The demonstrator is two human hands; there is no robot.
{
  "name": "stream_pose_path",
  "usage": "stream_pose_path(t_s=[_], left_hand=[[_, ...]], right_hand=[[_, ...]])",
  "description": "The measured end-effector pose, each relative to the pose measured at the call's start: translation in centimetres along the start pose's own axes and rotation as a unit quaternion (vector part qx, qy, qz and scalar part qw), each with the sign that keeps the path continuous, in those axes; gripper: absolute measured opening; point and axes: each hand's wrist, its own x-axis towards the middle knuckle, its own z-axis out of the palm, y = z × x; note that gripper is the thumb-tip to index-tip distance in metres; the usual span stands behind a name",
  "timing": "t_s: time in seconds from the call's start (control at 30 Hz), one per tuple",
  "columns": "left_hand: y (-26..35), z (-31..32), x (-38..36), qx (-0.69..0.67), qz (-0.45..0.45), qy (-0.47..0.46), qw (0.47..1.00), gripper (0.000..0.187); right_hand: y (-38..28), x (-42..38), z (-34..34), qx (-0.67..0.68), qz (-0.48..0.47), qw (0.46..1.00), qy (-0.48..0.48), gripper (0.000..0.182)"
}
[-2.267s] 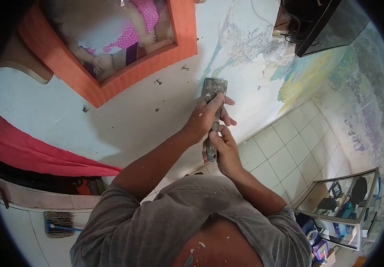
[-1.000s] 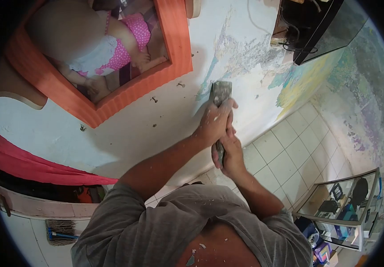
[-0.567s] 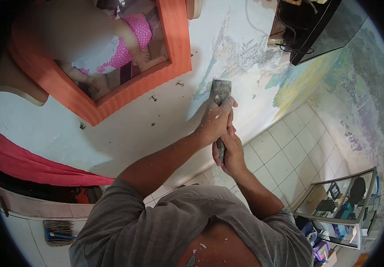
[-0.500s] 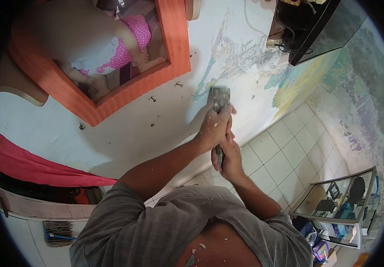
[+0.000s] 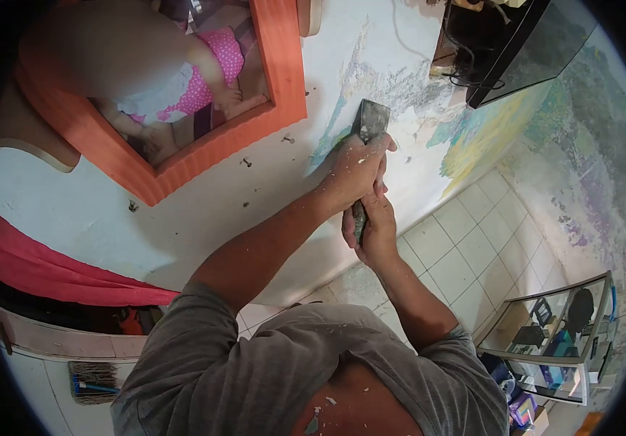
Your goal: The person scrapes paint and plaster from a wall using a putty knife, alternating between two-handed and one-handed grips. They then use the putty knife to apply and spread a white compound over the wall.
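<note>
Both my hands are wrapped around a flat-bladed scraper (image 5: 375, 118) with a worn grey blade. My left hand (image 5: 354, 166) is closed high on it, just below the blade. Lower down, my right hand (image 5: 378, 224) grips the handle, part of which shows between the hands. The blade lies over a white wall (image 5: 248, 211) at a patch of peeled paint with grey, teal and yellow showing; whether its edge touches is hard to tell. Pale flecks cling to my left hand and forearm.
An orange-framed picture (image 5: 284, 65) hangs at upper left, with screws (image 5: 246, 163) sticking out of the wall near it. A dark screen (image 5: 531, 54) with loose cables is at upper right. A glass cabinet (image 5: 545, 356), a red cloth (image 5: 73, 265) and a broom (image 5: 95, 381) are lower down.
Both hands have pushed the scraper up along the wall and slightly right, onto the peeled patch. My grip looks the same.
</note>
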Motion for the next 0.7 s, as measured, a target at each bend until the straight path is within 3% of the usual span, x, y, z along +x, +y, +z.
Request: stream_pose_path(t_s=[0.13, 0.2, 0.23, 0.33, 0.4, 0.47, 0.6, 0.7], left_hand=[[-2.5, 0.1, -1.3, 0.046, 0.054, -0.028, 0.997, 0.033], [-2.3, 0.3, -1.7, 0.04, 0.014, -0.023, 0.999, 0.032], [-2.0, 0.3, -0.9, -0.044, 0.0, -0.035, 0.998, 0.032], [-2.2, 0.4, 0.3, -0.051, -0.037, -0.002, 0.998, 0.032], [-2.9, 0.6, -0.5, -0.003, 0.002, -0.007, 1.0, 0.032], [-2.8, 0.7, -1.6, -0.072, -0.085, 0.011, 0.994, 0.031], [1.5, 0.4, 1.0, 0.002, -0.01, -0.018, 1.0, 0.032], [1.1, 0.9, 0.7, -0.043, -0.018, 0.002, 0.999, 0.033]], right_hand=[[-0.1, -2.3, 0.8, -0.091, -0.075, 0.993, 0.024, 0.065], [0.5, -2.5, 0.4, -0.071, -0.028, 0.997, 0.031, 0.061], [1.0, -1.2, -1.1, -0.043, -0.013, 0.999, 0.018, 0.052], [1.0, -0.3, -1.9, -0.024, 0.02, 0.999, 0.016, 0.047], [0.9, -1.2, -0.9, -0.027, -0.008, 1.0, 0.012, 0.05], [1.6, -2.2, -0.6, -0.023, -0.025, 0.999, -0.003, 0.05], [-1.2, 0.5, 0.0, -0.006, -0.031, 0.999, 0.007, 0.057], [-1.8, -0.1, 0.5, -0.024, -0.041, 0.999, 0.011, 0.06]])
